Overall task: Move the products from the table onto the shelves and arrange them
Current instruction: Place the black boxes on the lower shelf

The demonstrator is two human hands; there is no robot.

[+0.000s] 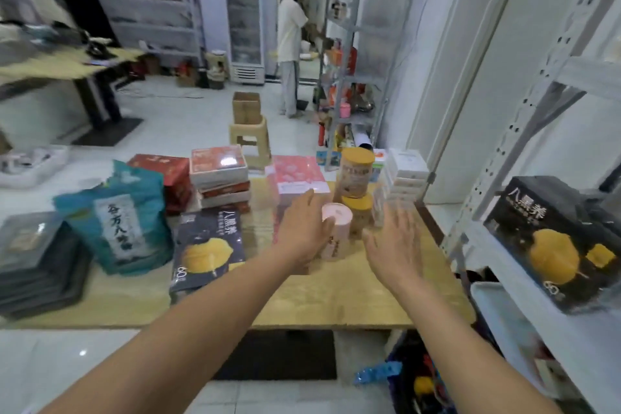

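A pink can [337, 228] stands upright on the wooden table [353, 292]. My left hand [304, 228] reaches to its left side, fingers apart, thumb touching the can's rim. My right hand [395, 245] is open just right of the can, blurred, holding nothing. Behind the can stand two yellow-lidded cans [356, 175], one stacked on the other. A pink box [299, 178], a stack of white boxes [405, 175] and a dark box with a yellow picture [208, 249] lie around. On the white shelf [571, 346] at the right stands another dark box [557, 239].
Teal bags [116, 215], red and white boxes [218, 175] and dark flat boxes [33, 262] fill the table's left. A stool [250, 141] carrying a cardboard box stands beyond. Another person [290, 44] stands at a far metal rack. A bag [413, 380] sits on the floor below.
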